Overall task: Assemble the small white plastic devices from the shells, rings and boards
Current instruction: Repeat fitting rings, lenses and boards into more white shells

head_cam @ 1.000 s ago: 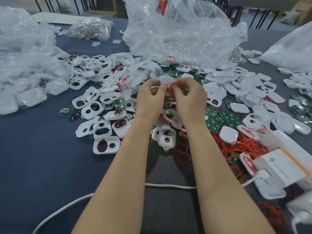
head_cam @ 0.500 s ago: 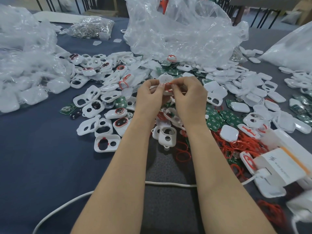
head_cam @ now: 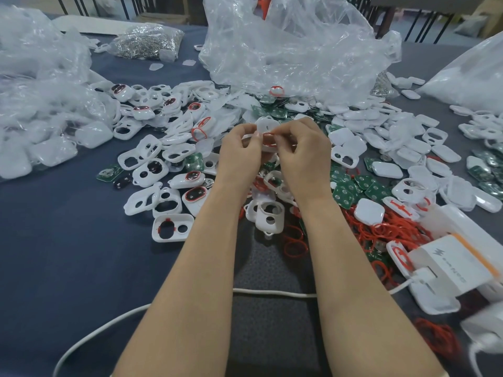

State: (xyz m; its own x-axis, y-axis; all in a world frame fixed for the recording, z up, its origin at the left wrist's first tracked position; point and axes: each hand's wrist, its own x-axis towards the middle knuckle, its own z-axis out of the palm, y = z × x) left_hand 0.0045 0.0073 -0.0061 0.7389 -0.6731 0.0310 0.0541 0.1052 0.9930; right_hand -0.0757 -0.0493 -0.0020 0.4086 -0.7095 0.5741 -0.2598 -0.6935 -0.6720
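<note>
Head view: over the middle of the desk, the left hand and right hand meet, fingers curled, both pinching one white shell with a red ring at its opening. The shell's rounded end points toward the far edge. Fingers hide the rest, so its long axis is unclear. Beneath lie loose shells, green boards and spare rings.

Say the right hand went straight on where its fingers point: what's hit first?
The right hand points at the white shell it pinches; just past that, the left hand. Depth unclear.
</note>
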